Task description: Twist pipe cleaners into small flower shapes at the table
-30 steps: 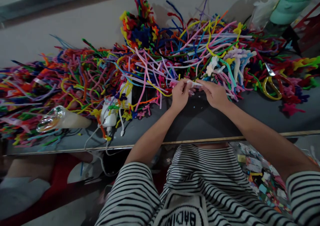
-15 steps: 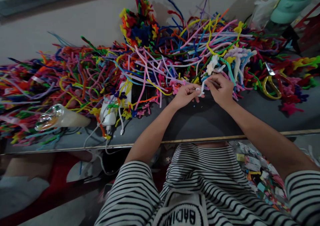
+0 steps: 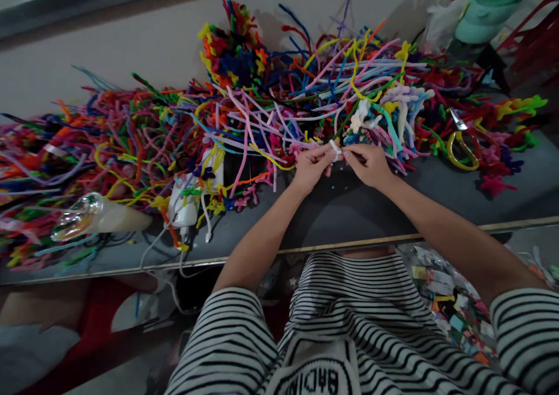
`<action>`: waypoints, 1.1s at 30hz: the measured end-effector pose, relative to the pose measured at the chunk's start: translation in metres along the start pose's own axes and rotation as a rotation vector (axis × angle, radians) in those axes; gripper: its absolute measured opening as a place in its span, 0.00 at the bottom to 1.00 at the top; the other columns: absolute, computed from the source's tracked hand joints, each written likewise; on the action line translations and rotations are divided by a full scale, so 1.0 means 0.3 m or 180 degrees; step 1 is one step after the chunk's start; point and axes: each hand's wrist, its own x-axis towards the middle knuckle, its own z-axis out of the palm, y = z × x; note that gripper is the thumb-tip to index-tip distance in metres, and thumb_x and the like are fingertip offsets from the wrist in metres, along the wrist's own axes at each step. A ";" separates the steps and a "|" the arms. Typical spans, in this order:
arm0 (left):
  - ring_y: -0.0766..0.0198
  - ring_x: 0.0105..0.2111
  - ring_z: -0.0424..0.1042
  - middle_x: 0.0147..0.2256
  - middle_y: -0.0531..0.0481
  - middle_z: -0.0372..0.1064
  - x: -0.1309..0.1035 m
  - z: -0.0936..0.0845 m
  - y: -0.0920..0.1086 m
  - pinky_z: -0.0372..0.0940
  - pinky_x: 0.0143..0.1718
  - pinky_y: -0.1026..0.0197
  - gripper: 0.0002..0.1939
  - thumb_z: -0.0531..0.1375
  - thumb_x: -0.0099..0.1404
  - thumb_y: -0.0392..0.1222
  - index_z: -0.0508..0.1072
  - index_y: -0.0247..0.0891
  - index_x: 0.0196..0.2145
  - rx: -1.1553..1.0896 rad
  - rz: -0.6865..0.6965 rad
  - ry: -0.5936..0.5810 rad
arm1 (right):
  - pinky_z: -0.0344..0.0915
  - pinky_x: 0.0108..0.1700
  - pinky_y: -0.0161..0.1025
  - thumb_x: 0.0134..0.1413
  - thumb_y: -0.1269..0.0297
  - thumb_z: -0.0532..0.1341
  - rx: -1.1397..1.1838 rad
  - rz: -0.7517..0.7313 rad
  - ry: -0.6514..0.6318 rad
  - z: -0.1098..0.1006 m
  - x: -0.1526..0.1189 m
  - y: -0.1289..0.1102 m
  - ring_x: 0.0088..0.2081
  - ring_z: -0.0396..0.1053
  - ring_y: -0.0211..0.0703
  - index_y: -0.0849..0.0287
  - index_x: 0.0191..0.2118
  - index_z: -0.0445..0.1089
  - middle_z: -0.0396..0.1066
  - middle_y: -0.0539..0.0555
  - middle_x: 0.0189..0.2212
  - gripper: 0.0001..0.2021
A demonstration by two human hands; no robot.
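A short white pipe cleaner (image 3: 335,149), bent into a small loop, is pinched between my two hands above the front of the grey table. My left hand (image 3: 312,165) is closed on its left side, thumb against the fingers. From the right, my right hand (image 3: 365,163) pinches it with thumb and forefinger. The fingertips hide part of the loop. Just behind my hands lie white flower shapes (image 3: 360,114) of pipe cleaner and a bunch of pale lilac and blue stems (image 3: 404,112).
Tangled colourful pipe cleaners (image 3: 144,127) cover the back of the table (image 3: 349,214). Yellow-handled scissors (image 3: 462,150) lie at right. A white charger (image 3: 183,205) with cables and a cone-shaped wrapped item (image 3: 105,215) are at left. Beyond the left table edge is another person's leg (image 3: 43,302).
My right hand has come down and left, close to my left hand. The white pipe cleaner's raised end is now bent into a tighter loop. The view has shifted slightly.
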 end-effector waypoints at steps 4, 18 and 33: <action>0.77 0.14 0.59 0.18 0.59 0.68 -0.006 0.007 -0.004 0.55 0.16 0.70 0.25 0.70 0.64 0.57 0.82 0.41 0.53 0.0247 0.0117 0.0104 | 0.68 0.33 0.39 0.65 0.51 0.61 0.0194 0.0147 0.0069 0.005 0.001 -0.011 0.30 0.75 0.44 0.59 0.41 0.83 0.82 0.56 0.34 0.18; 0.69 0.20 0.69 0.25 0.52 0.76 -0.028 -0.019 -0.007 0.67 0.27 0.64 0.21 0.57 0.76 0.54 0.81 0.40 0.55 0.1676 0.1219 0.0043 | 0.64 0.29 0.37 0.59 0.55 0.66 0.0468 0.0448 0.0360 0.013 0.007 0.010 0.25 0.70 0.39 0.59 0.36 0.85 0.80 0.53 0.28 0.14; 0.60 0.50 0.79 0.47 0.42 0.81 -0.010 -0.096 0.057 0.73 0.54 0.54 0.19 0.49 0.80 0.42 0.78 0.43 0.55 0.3367 0.2340 -0.0833 | 0.49 0.24 0.34 0.50 0.55 0.69 0.1382 0.1120 -0.1034 -0.030 0.053 0.035 0.19 0.54 0.31 0.61 0.27 0.76 0.64 0.46 0.17 0.13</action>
